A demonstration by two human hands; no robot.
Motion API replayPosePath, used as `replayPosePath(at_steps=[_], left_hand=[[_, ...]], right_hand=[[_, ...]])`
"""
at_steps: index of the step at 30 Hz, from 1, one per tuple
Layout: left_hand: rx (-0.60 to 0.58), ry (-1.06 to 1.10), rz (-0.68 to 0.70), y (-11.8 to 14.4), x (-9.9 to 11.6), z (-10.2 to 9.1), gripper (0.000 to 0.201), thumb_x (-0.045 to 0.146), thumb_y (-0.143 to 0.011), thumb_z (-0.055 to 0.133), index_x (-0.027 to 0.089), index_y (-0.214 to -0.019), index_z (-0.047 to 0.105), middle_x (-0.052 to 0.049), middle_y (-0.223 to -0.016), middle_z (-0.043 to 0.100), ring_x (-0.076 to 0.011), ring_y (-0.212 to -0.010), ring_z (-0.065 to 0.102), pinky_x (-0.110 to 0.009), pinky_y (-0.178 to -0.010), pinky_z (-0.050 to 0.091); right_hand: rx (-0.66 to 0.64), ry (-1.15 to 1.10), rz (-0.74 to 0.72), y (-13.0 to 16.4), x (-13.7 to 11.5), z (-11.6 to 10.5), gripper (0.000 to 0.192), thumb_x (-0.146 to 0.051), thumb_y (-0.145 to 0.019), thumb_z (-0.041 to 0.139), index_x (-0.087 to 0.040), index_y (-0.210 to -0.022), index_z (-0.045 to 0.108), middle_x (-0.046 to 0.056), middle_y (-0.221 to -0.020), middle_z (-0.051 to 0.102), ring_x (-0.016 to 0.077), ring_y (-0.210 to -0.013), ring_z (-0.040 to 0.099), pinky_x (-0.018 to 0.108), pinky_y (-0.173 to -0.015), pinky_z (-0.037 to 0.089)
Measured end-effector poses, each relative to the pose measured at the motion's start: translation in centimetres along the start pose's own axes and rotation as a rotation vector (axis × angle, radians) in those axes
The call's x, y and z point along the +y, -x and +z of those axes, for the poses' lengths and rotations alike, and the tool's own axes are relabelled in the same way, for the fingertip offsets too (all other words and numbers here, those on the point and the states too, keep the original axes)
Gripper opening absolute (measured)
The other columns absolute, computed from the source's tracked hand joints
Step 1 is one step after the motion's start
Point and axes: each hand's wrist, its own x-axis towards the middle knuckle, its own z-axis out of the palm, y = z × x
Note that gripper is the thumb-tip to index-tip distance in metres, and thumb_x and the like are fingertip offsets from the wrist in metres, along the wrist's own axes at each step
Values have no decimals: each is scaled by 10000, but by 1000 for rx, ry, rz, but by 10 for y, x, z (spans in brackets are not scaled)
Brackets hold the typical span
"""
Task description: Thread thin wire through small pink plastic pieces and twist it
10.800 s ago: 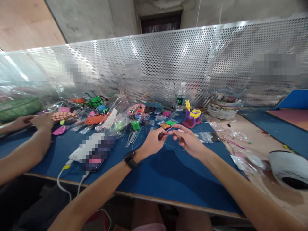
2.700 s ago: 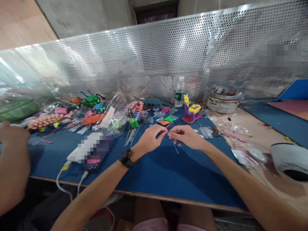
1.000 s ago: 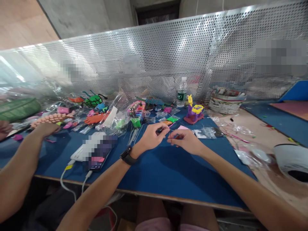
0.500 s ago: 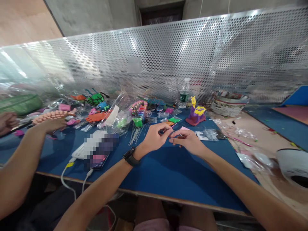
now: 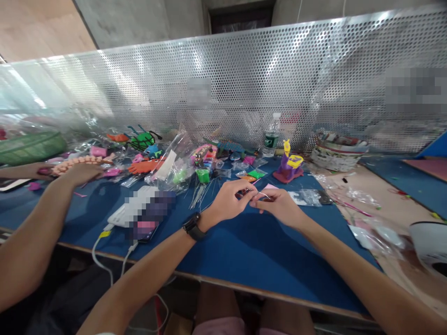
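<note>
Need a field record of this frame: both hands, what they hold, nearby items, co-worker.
left hand: fingertips pinched on a thin wire, wristwatch on the wrist
right hand: pinched on the same thin wire, fingertips meeting the left
surface: blue mat
nearby: purple and yellow toy figure, water bottle, bundle of wires
co-worker: a hand at left, by an orange beaded piece

blue table (image 5: 244, 246): phone (image 5: 146, 221), wire bundle (image 5: 199, 195), bead bags (image 5: 249, 175), purple toy (image 5: 289, 168), bottle (image 5: 271, 138).
</note>
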Motion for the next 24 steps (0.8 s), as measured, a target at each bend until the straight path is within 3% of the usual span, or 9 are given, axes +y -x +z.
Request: replayPosePath(at_steps=[7, 13, 19, 24], left_hand=[[-16, 6, 23, 0, -4, -1, 160, 286, -939, 571, 200, -917, 704, -53, -942, 723, -161, -852, 677, -233, -658, 537], [34, 100, -100, 2, -9, 0, 246, 338, -887, 653, 214, -1100, 633, -57, -1022, 705, -159, -867, 684, -229, -650, 545], [15, 338, -198, 1, -16, 0, 251, 334, -855, 687, 187, -991, 537, -58, -950, 666, -163, -867, 679, -266, -730, 564], [42, 468, -249, -3, -14, 0, 213, 335, -853, 683, 172, -895, 554, -40, -884, 653, -131, -765, 659, -273, -706, 581]], right_hand=[[-99, 93, 4, 6, -13, -9, 373, -563, -807, 692, -200, -878, 736, -11, -585, 626, 106, -480, 525, 234, -444, 402], [-81, 46, 7, 8, -14, -9, 397, -584, -810, 681, -191, -859, 692, -22, -549, 603, 95, -441, 518, 214, -415, 416], [-45, 2, 0, 8, -14, -9, 390, -578, -790, 698, -192, -834, 667, -23, -563, 594, 103, -474, 559, 209, -425, 434], [-39, -19, 4, 7, -14, -9, 381, -564, -781, 697, -194, -871, 690, 24, -754, 690, 98, -516, 579, 209, -429, 436]])
